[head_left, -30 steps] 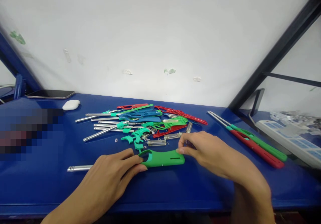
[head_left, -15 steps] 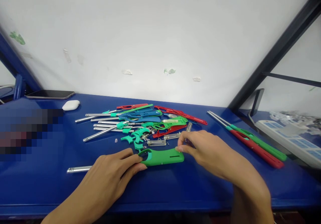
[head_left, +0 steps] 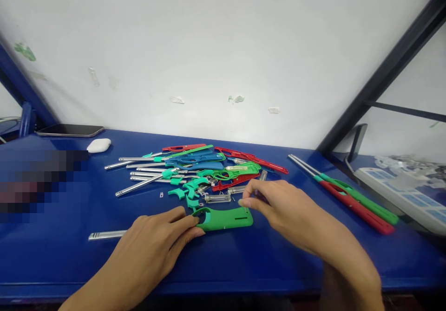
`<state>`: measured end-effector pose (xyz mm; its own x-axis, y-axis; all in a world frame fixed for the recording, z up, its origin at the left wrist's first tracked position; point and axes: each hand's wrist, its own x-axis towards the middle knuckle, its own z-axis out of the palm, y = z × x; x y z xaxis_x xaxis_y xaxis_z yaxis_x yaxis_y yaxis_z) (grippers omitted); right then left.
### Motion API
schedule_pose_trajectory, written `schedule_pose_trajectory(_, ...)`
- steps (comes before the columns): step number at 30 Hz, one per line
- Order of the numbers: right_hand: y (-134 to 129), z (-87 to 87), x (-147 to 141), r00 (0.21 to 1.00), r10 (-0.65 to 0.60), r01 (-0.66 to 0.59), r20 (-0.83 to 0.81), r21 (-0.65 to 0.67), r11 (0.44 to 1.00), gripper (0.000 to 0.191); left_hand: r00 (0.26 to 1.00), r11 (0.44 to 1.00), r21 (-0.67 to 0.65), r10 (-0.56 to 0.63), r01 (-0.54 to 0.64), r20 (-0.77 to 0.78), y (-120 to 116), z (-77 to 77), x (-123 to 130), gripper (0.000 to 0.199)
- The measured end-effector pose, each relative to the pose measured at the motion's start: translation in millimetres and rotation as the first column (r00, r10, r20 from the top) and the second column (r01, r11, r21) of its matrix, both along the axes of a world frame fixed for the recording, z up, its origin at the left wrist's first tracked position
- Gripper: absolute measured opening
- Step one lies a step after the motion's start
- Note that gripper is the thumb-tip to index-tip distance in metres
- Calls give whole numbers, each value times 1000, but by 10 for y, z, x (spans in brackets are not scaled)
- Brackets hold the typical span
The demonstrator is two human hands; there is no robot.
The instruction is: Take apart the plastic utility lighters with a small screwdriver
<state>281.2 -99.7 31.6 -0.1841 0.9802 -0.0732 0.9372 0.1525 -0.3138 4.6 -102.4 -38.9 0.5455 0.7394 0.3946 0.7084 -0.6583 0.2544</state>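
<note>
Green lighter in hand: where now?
Head view, lower centre: the green lighter rests on the table under the left hand, its handle end near the right hand.

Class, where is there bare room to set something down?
Bare: the glossy blue tabletop between the left hand and right hand, nearer than the green plastic handle; also between the rounded white case and the long silver metal tubes. Crowded: beyond that handle, where small teal plastic pieces and clear oblong plastic parts lie close together.

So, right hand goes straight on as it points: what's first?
In the picture, likely the clear tube, perhaps a tiny piece before it. Depth is unclear: the right hand may pass above, or touch the green lighter instead.
</note>
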Motion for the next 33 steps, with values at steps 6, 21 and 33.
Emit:
schedule_pose_trajectory(6, 59, 36, 50, 984, -174, 173, 31, 41, 984, 25, 1000, 1000, 13, 8, -8, -24, -6, 7, -2, 40)
schedule_pose_trajectory(21, 181, -41, -90, 967, -221, 218, 126, 40, 975, 31, 994, 1000, 10, 7, -6, -105, 1, -24, -7, 42)
schedule_pose_trajectory(33, 157, -42, -104, 971, -199, 199, 132, 14, 980, 23, 990, 1000, 5, 14, -14, -140, -9, -40, -20, 47)
